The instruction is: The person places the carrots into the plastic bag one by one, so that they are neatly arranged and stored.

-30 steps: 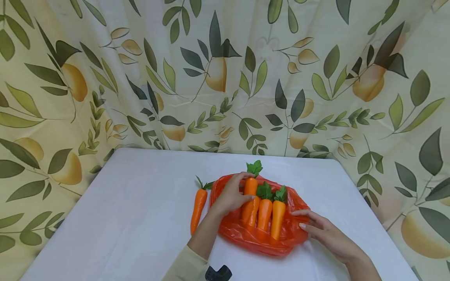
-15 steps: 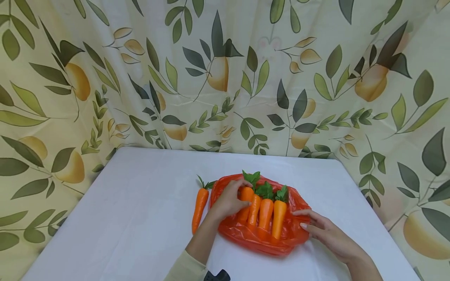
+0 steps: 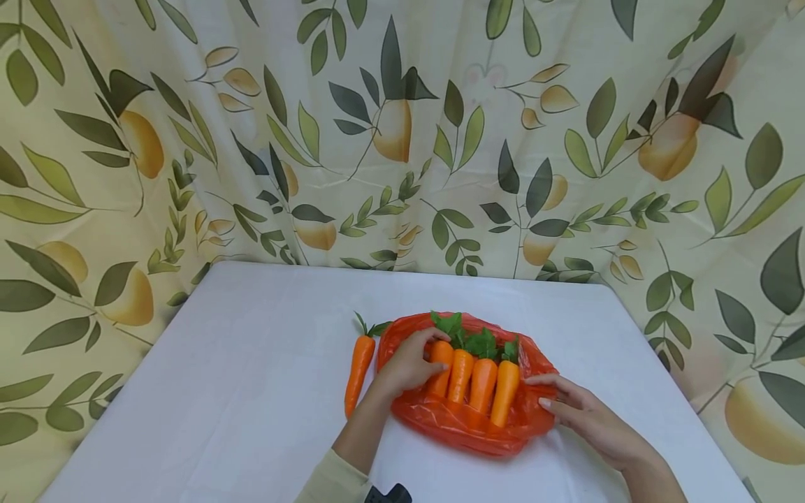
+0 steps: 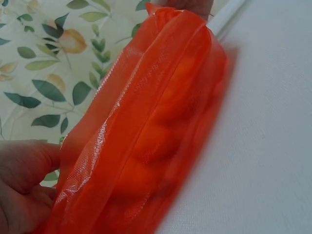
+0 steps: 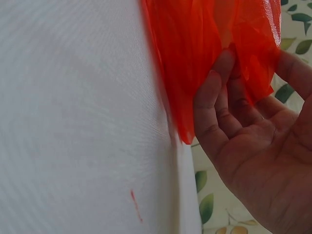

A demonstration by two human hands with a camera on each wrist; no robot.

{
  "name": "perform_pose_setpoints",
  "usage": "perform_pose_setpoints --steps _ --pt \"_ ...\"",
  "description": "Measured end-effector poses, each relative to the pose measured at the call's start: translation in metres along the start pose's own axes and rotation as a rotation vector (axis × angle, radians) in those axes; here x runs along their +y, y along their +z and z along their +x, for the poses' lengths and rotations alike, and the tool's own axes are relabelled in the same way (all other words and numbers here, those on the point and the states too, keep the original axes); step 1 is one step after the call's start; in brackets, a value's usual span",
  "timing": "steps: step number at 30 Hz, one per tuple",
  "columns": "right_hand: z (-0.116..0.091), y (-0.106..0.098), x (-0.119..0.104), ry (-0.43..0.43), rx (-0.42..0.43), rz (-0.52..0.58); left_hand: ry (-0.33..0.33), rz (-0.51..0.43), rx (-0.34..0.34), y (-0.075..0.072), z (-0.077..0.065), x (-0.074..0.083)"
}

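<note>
A red plastic bag (image 3: 446,429) lies on the table with its mouth spread open, seen in the head view. Inside it several orange carrots (image 3: 483,384) with green tops sit side by side. My left hand (image 3: 409,363) holds the leftmost carrot (image 3: 441,360) near its top, fingers and thumb on either side. At the bag's right edge, my right hand (image 3: 588,416) pinches the plastic. The right wrist view shows the bag (image 5: 187,58) between thumb and fingers of that hand (image 5: 263,141). In the left wrist view the bag's side (image 4: 146,122) covers the carrots, their shapes showing through.
One loose carrot (image 3: 359,370) with thin green leaves lies left of the bag, partly behind the left forearm. A white cloth covers the table (image 3: 270,349). Behind it hangs a curtain (image 3: 251,140) printed with leaves and fruit. A dark wrist device (image 3: 388,493) sits at the left sleeve.
My left hand has lowered the leftmost carrot into the bag, beside the others. The carrots in the bag have shifted slightly right. My right hand has kept its place at the bag's edge.
</note>
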State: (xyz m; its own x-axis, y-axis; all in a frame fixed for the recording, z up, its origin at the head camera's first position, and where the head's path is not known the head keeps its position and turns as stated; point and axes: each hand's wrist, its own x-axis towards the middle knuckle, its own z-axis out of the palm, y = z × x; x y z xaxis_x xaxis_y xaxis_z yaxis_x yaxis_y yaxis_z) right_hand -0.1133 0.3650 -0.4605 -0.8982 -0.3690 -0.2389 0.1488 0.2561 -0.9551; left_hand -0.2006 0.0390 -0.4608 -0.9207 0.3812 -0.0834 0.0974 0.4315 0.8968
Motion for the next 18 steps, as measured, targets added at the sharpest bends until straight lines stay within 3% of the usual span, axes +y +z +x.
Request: perform_pose_setpoints --steps 9,18 --pt "0.0002 -0.0006 -0.0003 0.018 0.013 -0.002 0.013 -0.044 -0.01 0.0008 0.0013 -0.0014" --pt "0.0008 0.0001 -0.0006 0.02 0.013 0.001 0.02 -0.028 -0.004 0.002 0.0029 -0.004"
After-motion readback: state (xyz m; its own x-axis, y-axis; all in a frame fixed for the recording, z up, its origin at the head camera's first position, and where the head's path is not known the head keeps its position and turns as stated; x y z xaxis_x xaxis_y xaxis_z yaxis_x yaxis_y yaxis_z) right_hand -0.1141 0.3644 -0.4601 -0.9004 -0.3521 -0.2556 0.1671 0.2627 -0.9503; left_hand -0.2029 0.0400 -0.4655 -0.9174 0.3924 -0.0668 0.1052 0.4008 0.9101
